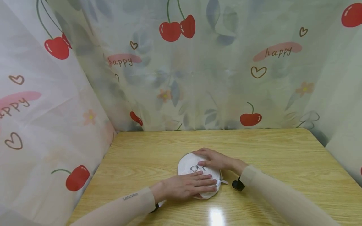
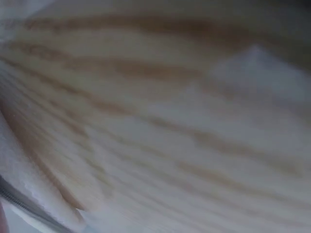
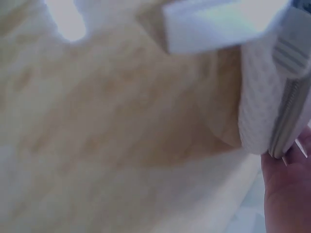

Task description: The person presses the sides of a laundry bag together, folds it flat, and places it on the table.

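A round white mesh laundry bag (image 1: 185, 164) with a small line drawing on top lies on the table. Its zipper (image 2: 30, 206) runs around the side, seen in the left wrist view. My left hand (image 1: 185, 185) rests across the near part of the bag, fingers straight and flat on it. At the far right edge, my right hand (image 1: 216, 159) holds the bag, thumb over the top and fingers around the rim. The right wrist view shows a grey zipper pull (image 3: 293, 46) and a white tab (image 3: 214, 29) at the bag's side. The bag's underside is hidden.
The wood-grain table (image 1: 147, 147) extends around the bag. A curtain (image 1: 192, 78) printed with cherries, hearts and words hangs along the back and both sides. A bright reflection lies on the table near the front.
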Demonstrator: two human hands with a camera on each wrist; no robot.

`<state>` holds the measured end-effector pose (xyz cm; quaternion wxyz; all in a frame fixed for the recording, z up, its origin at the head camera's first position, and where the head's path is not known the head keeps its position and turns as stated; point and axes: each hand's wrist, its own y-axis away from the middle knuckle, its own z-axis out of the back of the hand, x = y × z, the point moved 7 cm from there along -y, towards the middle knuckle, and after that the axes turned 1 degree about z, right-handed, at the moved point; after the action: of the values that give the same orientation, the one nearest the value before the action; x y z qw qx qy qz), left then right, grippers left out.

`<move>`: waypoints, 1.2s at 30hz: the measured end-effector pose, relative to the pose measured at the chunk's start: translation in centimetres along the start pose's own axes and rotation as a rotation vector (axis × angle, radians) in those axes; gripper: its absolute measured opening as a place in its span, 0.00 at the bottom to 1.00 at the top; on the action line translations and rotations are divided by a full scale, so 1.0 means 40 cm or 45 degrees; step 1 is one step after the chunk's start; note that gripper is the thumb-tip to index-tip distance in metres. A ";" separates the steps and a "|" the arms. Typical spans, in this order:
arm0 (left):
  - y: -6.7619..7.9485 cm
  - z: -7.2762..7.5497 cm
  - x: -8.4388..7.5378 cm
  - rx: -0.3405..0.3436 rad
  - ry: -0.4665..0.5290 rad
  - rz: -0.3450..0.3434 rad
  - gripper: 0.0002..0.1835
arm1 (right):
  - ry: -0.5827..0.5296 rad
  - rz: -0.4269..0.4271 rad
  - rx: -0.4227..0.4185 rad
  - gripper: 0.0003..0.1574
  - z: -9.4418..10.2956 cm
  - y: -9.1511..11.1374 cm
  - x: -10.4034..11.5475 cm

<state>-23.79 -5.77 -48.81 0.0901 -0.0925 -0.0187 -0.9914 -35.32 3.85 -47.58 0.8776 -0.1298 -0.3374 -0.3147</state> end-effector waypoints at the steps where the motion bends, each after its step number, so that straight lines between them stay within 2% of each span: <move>1: -0.001 -0.003 0.000 0.014 0.025 0.004 0.32 | -0.002 0.003 -0.006 0.35 -0.003 0.001 -0.002; 5: -0.006 -0.013 -0.001 0.043 0.077 0.010 0.32 | 0.045 -0.012 -0.024 0.35 -0.013 0.000 -0.016; 12: -0.012 -0.020 0.002 0.083 0.052 0.019 0.32 | 0.139 -0.014 -0.014 0.35 -0.012 -0.001 -0.017; 22: -0.011 -0.003 0.006 0.035 -0.017 0.066 0.34 | 0.164 -0.037 0.020 0.35 0.021 -0.001 0.003; 26: -0.014 0.018 0.009 -0.008 -0.061 0.090 0.35 | 0.124 -0.036 -0.023 0.34 0.043 0.007 0.015; 31: -0.006 0.062 0.038 -0.103 -0.120 0.177 0.36 | 0.075 -0.050 -0.143 0.33 0.089 0.032 0.025; 36: 0.026 0.111 0.110 -0.304 0.153 0.389 0.33 | 0.036 -0.059 -0.294 0.33 0.136 0.071 0.017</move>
<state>-27.05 -7.32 -43.58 0.2287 -0.0451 0.1185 -0.9652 -35.89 8.09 -43.16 0.8540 -0.2178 -0.2894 -0.3734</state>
